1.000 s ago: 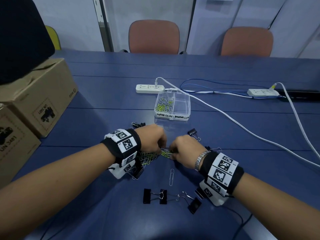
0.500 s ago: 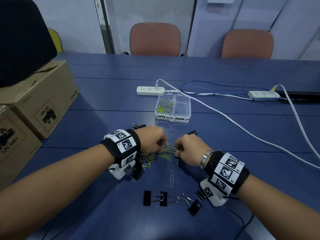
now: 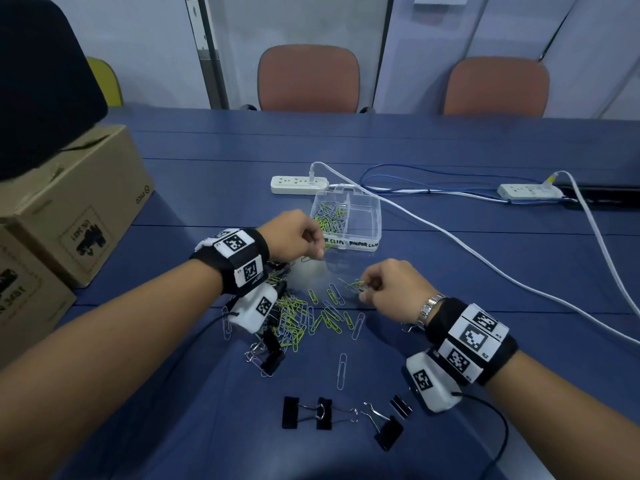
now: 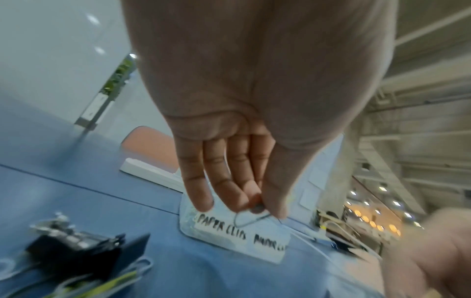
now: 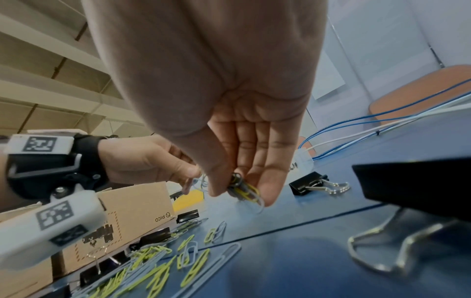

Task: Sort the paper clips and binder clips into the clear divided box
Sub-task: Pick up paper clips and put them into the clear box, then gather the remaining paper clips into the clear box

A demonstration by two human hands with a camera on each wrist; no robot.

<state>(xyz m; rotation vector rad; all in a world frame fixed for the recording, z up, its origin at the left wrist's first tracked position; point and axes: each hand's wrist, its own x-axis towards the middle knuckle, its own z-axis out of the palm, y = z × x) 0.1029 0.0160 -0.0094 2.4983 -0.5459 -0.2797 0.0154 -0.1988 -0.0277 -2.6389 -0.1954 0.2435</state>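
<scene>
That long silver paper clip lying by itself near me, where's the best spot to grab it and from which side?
Come from above onto the long clip. It lies flat on the table, long axis pointing away from you, apart from the pile. Probably pinch across its narrow width near one rounded end, tipping that end up, since flat wire offers no height.

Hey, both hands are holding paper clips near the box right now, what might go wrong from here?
1. The right hand pinches a loose bunch of paper clips; some may slip out on the way to the clear box.
2. The left hand holds a clip at the box's front edge; released early, it may land on the table.
3. The box's right half looks empty; clips could fall in there.
</scene>
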